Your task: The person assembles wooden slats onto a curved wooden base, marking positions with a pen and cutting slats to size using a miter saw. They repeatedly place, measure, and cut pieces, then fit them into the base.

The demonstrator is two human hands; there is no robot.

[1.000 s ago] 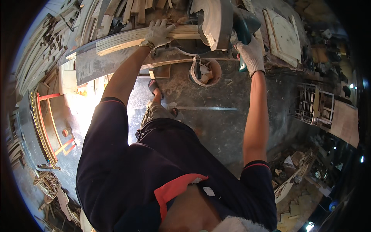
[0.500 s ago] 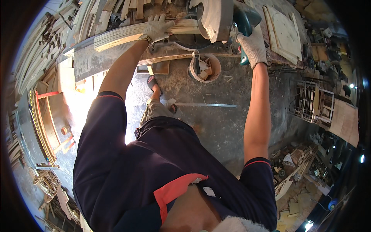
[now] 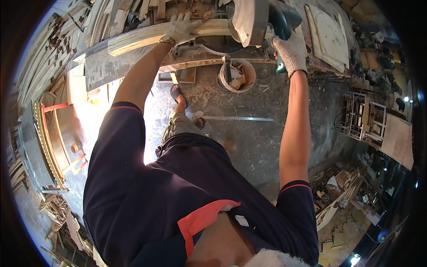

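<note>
My left hand (image 3: 181, 30), in a pale knit work glove, lies on long wooden strips (image 3: 140, 39) with its fingers spread. The strips lie side by side on the saw bench, their right ends beside the saw's grey blade guard (image 3: 245, 22). My right hand (image 3: 291, 52), gloved too, is closed around the dark green handle (image 3: 280, 66) of a mitre saw. The guard hides the blade, so I cannot tell whether it touches the wood.
Below the bench edge stands a round bucket (image 3: 243, 75) of wood offcuts. Plywood sheets (image 3: 327, 38) lie right of the saw. Timber (image 3: 51, 55) is stacked at the far left. A thin pale strip (image 3: 238, 118) lies on the concrete floor near my feet.
</note>
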